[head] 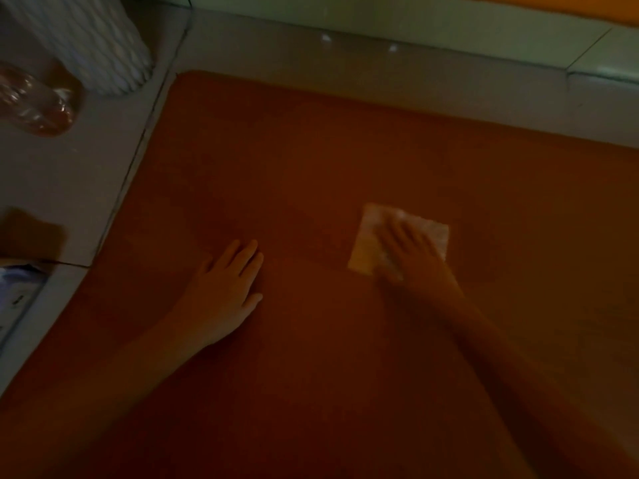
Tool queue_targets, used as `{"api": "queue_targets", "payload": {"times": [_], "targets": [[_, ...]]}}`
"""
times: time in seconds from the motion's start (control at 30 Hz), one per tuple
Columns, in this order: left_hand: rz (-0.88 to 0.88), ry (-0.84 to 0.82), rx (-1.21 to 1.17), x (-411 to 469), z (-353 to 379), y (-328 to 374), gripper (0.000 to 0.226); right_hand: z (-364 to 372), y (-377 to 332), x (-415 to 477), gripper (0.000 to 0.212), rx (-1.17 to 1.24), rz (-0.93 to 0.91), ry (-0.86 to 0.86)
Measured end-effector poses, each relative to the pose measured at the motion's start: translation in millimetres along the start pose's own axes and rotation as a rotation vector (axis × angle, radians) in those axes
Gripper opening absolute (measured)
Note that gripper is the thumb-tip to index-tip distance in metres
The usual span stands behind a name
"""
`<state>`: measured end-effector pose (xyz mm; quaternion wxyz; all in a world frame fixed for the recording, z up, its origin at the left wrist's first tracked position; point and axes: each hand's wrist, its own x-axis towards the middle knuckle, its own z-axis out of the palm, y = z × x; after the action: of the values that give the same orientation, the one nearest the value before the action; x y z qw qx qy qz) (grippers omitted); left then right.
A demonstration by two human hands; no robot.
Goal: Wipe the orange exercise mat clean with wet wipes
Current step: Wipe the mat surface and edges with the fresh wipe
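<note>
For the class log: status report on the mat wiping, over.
Right hand flat, pressing wet wipe on orange mat. Left hand flat on mat, apart from wipe. Nothing ahead of wipe; plastic bottle lies off the mat.

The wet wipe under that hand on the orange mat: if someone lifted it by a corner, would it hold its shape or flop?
It would probably flop: the wipe looks thin and lies flat on the mat. It seems light, likely sliding easily under the flat right hand. Being damp, it may cling a little to the mat.
</note>
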<state>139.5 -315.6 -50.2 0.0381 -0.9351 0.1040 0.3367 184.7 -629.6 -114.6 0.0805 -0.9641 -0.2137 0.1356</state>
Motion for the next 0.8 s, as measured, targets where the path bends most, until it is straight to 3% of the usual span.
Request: {"api": "queue_targets", "payload": {"times": [0.13,0.2,0.3,0.37,0.43,0.5,0.63,0.8], "targets": [[-0.012,-0.018,-0.003,-5,0,4,0.069,-1,-1,4,0.060,0.150,0.534,0.020],[-0.028,-0.051,-0.017,-8,0,9,0.071,5,-28,-2,0.058,0.138,0.470,0.011],[-0.032,-0.085,-0.024,-14,1,18,0.075,10,-70,-36,0.060,0.109,0.079,-0.097],[-0.026,-0.088,-0.006,-19,3,22,0.075,14,-76,-68,0.060,0.138,-0.083,-0.175],[-0.011,-0.083,-0.013,-25,4,26,0.074,14,-58,-89,0.062,0.117,-0.046,-0.177],[0.012,-0.068,-0.034,-28,6,30,0.072,14,-29,-101,0.055,0.073,0.141,-0.177],[0.098,-0.040,-0.044,-39,16,48,0.064,13,-16,-120,0.062,0.063,0.463,-0.107],[0.065,0.034,-0.037,-41,28,58,0.059,24,-80,-145,0.054,0.193,0.240,-0.186]]}}
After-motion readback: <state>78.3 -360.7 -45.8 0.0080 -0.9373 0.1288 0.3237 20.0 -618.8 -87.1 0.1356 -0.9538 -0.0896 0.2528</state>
